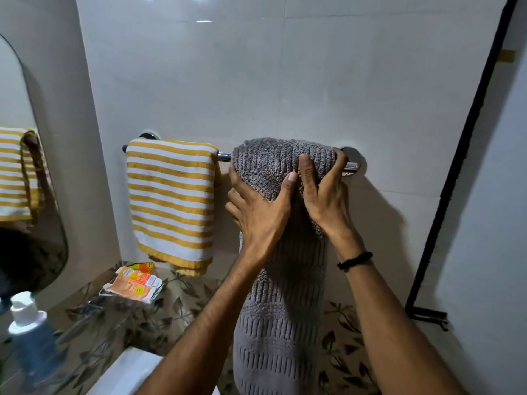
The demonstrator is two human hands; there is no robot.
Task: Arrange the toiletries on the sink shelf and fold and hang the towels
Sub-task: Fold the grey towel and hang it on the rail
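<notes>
A grey ribbed towel (281, 315) hangs over the right half of a chrome towel bar (224, 157) on the white tiled wall. My left hand (258, 208) grips the towel's left edge just below the bar. On the right side near the bar's mount, my right hand (325, 192) grips the towel, its thumb pressed into the front. A folded yellow-and-white striped towel (172, 201) hangs on the bar's left half. A blue bottle with a white cap (31, 334) stands blurred at the lower left.
An orange flattened carton (134, 283) lies on a glass shelf (94, 315) under the striped towel. A mirror (25, 195) at the left reflects the striped towel. A black-framed glass panel (462, 155) stands at the right. A white sink edge (125, 374) shows below.
</notes>
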